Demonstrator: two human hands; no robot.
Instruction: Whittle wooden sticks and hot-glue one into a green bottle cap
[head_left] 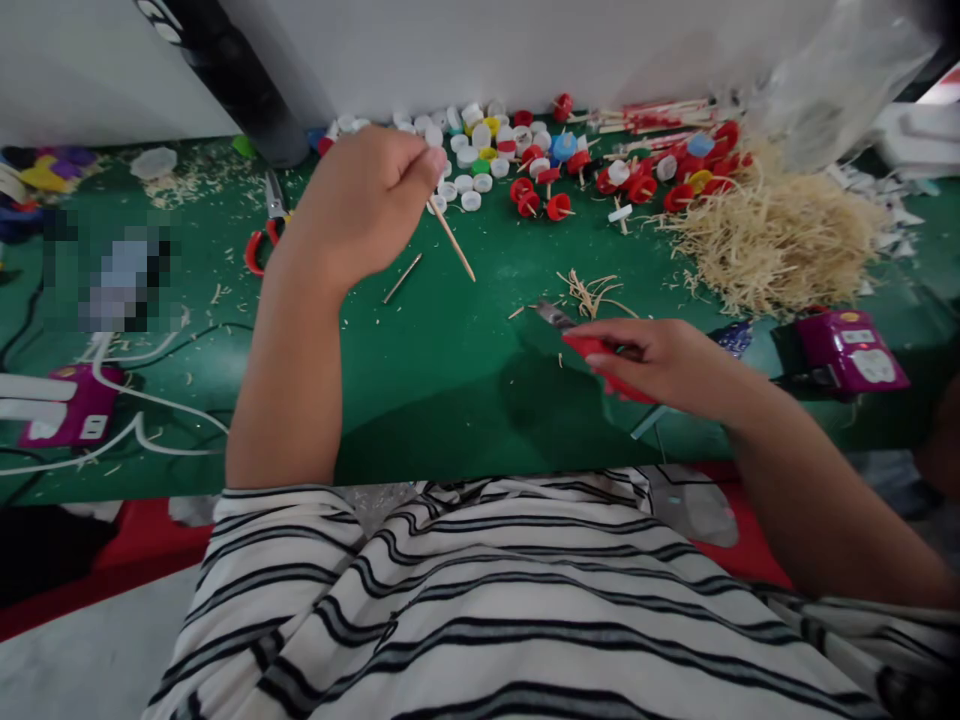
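1. Slender tan wooden stick (455, 243): smooth and straight, one end in the left hand (360, 200), slanting down to the right over the surface (442, 380). The left fingers (432, 166) are pinching its upper part.
2. Red-handled knife with a grey metal blade (553, 314): in the right hand (667, 362), whose fingers are curled round the handle. The blade points up and left; whether it touches the surface, I cannot tell.
3. Thin, curled wood shavings (589, 292) lie just beyond the blade. Farther right sits a large, tangled heap of straw-coloured wood fibres (784, 240).
4. Small metal rod (403, 279): straight, lying near the left hand. Red-handled metal scissors (274, 195) lie on that hand's far side, partly hidden by the arm.
5. Round white plastic caps (471, 157) cluster along the back, hollow sides showing on many. Right of them, round red plastic caps (559, 207) have wooden sticks through them.
6. Crumpled clear plastic bag (832, 85): stands behind the fibre heap; its contents are too blurred to tell.
7. The green surface meets a pale wall (450, 50) behind; its front edge runs along the striped shirt (525, 610). Between the hands, smooth green shows, with scattered wood crumbs.
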